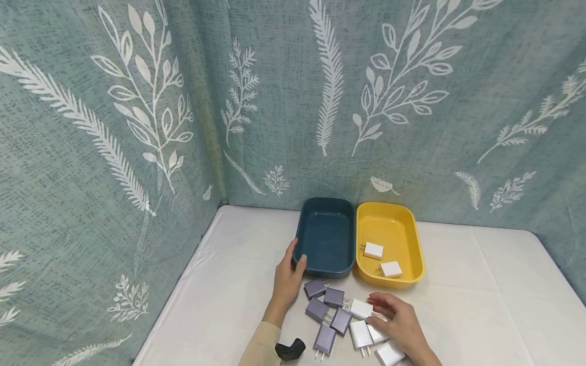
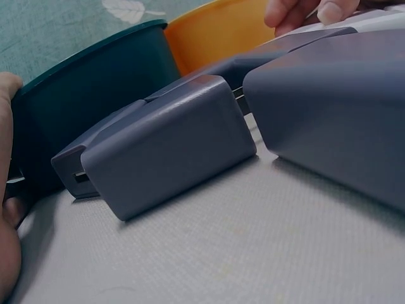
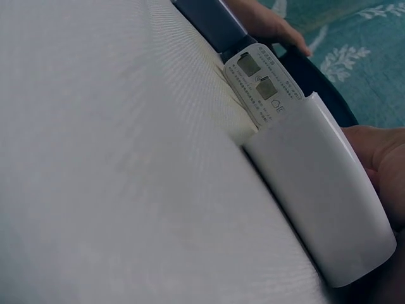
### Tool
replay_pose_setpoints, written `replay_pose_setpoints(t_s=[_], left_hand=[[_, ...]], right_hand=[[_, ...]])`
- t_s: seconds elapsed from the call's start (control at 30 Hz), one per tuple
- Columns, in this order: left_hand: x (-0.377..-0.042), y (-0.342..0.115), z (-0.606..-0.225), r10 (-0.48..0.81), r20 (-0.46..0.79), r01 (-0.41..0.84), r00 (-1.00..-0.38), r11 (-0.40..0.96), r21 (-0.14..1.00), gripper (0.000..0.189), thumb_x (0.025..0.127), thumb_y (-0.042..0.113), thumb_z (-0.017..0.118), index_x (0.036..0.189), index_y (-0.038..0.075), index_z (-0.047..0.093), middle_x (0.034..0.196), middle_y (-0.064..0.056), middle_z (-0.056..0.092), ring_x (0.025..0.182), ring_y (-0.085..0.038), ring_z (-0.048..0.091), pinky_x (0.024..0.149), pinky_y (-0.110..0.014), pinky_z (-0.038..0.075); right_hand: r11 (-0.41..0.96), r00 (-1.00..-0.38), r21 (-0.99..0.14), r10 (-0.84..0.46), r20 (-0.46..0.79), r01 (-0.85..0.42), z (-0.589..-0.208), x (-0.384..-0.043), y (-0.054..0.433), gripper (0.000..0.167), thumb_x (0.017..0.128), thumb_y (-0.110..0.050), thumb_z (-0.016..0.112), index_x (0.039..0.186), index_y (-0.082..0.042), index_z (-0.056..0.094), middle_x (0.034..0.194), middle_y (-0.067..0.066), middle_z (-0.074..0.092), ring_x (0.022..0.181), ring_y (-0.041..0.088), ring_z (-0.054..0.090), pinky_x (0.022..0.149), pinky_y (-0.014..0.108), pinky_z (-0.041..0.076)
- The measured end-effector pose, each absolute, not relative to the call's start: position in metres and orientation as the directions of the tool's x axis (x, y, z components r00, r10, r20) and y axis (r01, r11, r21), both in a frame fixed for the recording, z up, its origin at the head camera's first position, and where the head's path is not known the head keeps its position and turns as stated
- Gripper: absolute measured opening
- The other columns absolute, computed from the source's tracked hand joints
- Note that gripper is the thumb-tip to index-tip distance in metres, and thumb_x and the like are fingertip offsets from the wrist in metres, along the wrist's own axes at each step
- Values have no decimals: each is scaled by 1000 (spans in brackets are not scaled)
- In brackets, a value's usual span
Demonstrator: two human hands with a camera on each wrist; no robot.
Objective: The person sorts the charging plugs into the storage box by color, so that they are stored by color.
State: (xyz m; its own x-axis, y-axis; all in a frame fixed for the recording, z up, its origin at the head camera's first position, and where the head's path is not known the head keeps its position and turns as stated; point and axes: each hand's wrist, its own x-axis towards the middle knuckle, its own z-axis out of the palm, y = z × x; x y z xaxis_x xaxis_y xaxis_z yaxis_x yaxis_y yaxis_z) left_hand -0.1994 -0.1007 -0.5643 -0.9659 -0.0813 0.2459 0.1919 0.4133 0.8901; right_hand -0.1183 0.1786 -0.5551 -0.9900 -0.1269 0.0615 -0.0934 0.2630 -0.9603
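My left hand [image 1: 287, 279] holds the near left corner of a dark blue bin [image 1: 299, 223], thumb at the front rim and fingers along its left wall. My right hand [image 1: 398, 320] has its thumb and fingertips around the prong end of a white charger [image 1: 360, 308]. More white chargers [image 1: 360, 335] lie under and beside that hand. In the right wrist view, a large white charger [image 3: 323, 196] partly hides the fingers, and a printed prong face [image 3: 262, 82] shows behind it. Several grey-purple chargers [image 1: 325, 339] lie between my hands.
A yellow bin [image 1: 414, 239] stands against the blue bin's right side, with two white chargers [image 1: 391, 269] inside. A patterned green curtain [image 1: 293, 101] hangs behind and to the left of the white table [image 1: 480, 284]. A small black device [image 1: 290, 349] sits by my left wrist.
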Motion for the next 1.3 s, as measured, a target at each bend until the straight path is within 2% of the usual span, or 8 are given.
replay_pose_setpoints(t_s=[0.13,0.27,0.53,0.87,1.13,1.3], left_hand=[[-199,-100,-564,-80,243,191,-967,406,894,55,100,38,51,151,23,36,154,-3,41,143,-22,38,118,-42,32],[-198,-100,-563,-78,241,191,-967,405,894,55,100,37,51,151,23,36,154,-3,41,143,-21,38,118,-41,33],[-199,-100,-562,-74,243,193,-967,409,892,55,100,38,51,151,24,36,154,-2,42,143,-21,39,118,-42,33],[-198,-100,-563,-80,238,183,-968,423,887,55,100,39,50,151,24,36,154,-3,42,142,-22,40,118,-43,33],[-198,-100,-563,-80,238,184,-968,416,890,54,100,38,50,151,25,35,154,-3,42,143,-22,39,118,-41,32],[-198,-100,-563,-77,237,185,-968,415,891,54,100,39,49,151,25,35,154,-3,41,143,-22,39,118,-42,32]], right_hand=[[293,-985,-942,-105,138,-163,-557,-119,178,47,67,7,82,111,4,66,109,17,70,94,4,68,84,23,58],[311,-988,-938,-78,134,-152,-560,-119,179,47,66,10,81,111,4,67,109,16,70,94,1,67,84,21,57],[306,-967,-918,-117,225,-251,-561,-120,181,51,65,8,82,113,4,66,109,18,70,93,3,67,83,19,57],[377,-963,-886,-107,247,-270,-562,-120,179,49,64,5,83,110,-3,68,107,11,72,94,3,68,86,17,55],[340,-970,-909,-112,216,-241,-558,-120,178,47,65,5,83,109,-4,69,107,10,72,94,4,68,87,22,56],[296,-975,-929,-88,204,-222,-558,-119,178,47,64,9,82,108,0,69,107,16,71,95,4,69,86,24,57]])
